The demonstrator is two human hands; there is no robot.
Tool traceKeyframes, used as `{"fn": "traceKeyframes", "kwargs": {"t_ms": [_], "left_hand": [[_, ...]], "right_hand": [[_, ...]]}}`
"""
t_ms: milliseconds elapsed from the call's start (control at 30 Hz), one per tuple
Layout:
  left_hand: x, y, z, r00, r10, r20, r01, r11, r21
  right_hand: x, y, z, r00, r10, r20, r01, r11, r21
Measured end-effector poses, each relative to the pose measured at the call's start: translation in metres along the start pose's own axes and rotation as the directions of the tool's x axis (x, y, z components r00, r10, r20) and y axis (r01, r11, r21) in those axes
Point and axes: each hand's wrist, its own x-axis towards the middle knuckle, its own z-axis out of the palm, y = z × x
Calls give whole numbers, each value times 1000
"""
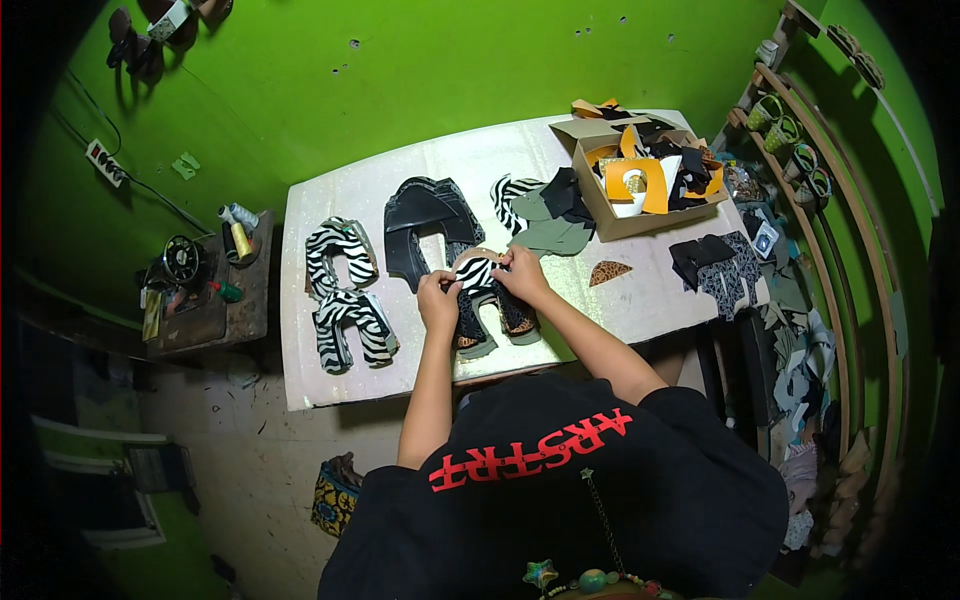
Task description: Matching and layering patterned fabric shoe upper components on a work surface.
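A zebra-striped, arch-shaped cut piece with a tan edge is stretched between my hands near the table's front edge. My left hand pinches its left side, and my right hand grips the right side with bent fingers. Just under it lies a stack of leopard-print arch pieces, partly covered by the striped piece. Behind my hands rests a pile of black arch pieces. Two piles of zebra-striped pieces, a far one and a near one, lie to the left.
On the white table, a cardboard box overflows with scraps. Olive-green pieces, a leopard-print half-moon and dark patterned pieces lie rightward. A small side table carries thread spools. Wooden racks line the right wall.
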Motion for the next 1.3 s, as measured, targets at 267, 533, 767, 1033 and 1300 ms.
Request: {"fn": "traceKeyframes", "kwargs": {"t_ms": [267,533,767,1033,1300], "left_hand": [[3,-17,7,997,-79,16,81,991,-108],[5,-1,7,999,-31,-14,31,999,-30],[7,26,-1,991,32,129,-68,957,283],[11,66,24,843,439,311,-421,898,-126],[0,55,66,768,363,528,-392,918,-62]], "right_hand": [[4,1,-1,983,161,86,-167,984,60],[5,7,6,990,138,12,-139,989,57],[1,9,-14,931,268,247,-344,869,355],[2,26,-60,941,316,118,-335,830,446],[34,53,-151,844,48,-534,-57,998,0]]}}
